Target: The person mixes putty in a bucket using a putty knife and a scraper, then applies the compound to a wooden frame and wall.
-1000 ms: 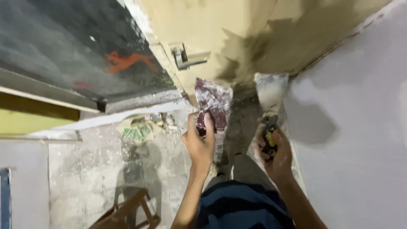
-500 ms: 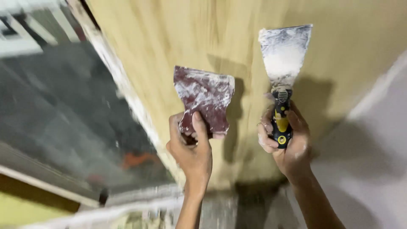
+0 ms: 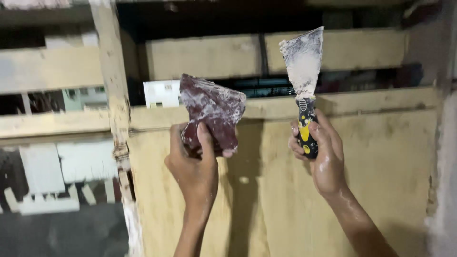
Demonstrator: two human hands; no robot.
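Left hand [image 3: 193, 164] grips dark red, putty-smeared scraper plate [image 3: 212, 112], thumb pressed on its face, fingers wrapped behind. Right hand [image 3: 321, 159] fists black-and-yellow handle of putty knife [image 3: 303, 64], whitened blade pointing up. Both tools raised in front of yellowish plywood panel [image 3: 381, 171], apart, plate left of knife. Judgement: load blade evenly off plate, hold blade shallow to panel, steady pressure. Beyond panel's top edge: wooden rails [image 3: 209, 57], dark gap, pale post [image 3: 112, 95] at panel's left.

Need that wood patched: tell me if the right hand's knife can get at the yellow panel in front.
Probably yes. The right hand holds the putty knife upright just before the yellow panel, with nothing between them; the left hand is off to the side.
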